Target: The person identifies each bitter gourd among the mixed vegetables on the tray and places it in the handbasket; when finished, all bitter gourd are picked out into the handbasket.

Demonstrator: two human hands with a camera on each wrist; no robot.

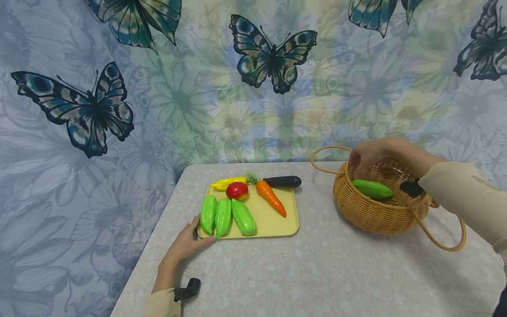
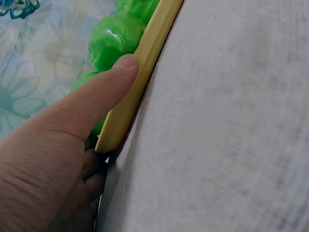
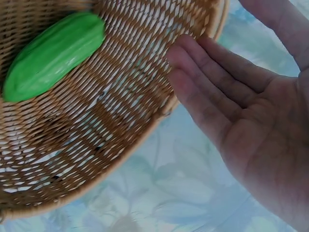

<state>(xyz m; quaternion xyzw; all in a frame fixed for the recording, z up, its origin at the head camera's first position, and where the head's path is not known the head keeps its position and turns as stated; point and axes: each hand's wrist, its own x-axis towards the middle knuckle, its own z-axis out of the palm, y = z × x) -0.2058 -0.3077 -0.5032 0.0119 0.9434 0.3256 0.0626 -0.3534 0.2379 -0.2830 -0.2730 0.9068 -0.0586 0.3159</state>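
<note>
Left hand (image 1: 186, 244) pinches the tray (image 1: 277, 224) corner at 7 o'clock, thumb on the rim. Right hand (image 1: 370, 154) hovers over the basket (image 1: 372, 215), fingers straight and holding nothing; one cucumber (image 1: 372, 189) lies inside. Tray count: three cucumbers (image 1: 223, 216), one tomato (image 1: 236, 190), one carrot (image 1: 271, 198), one eggplant (image 1: 283, 181), one yellow pepper (image 1: 227, 182). Only the right wrist view shows the empty palm; no writing anywhere

There are no words, numbers or signs to read anywhere in these pictures. The yellow tray (image 1: 277, 220) at the middle of the head view has no label, and the woven basket (image 1: 372, 215) at the right has none either.
</note>
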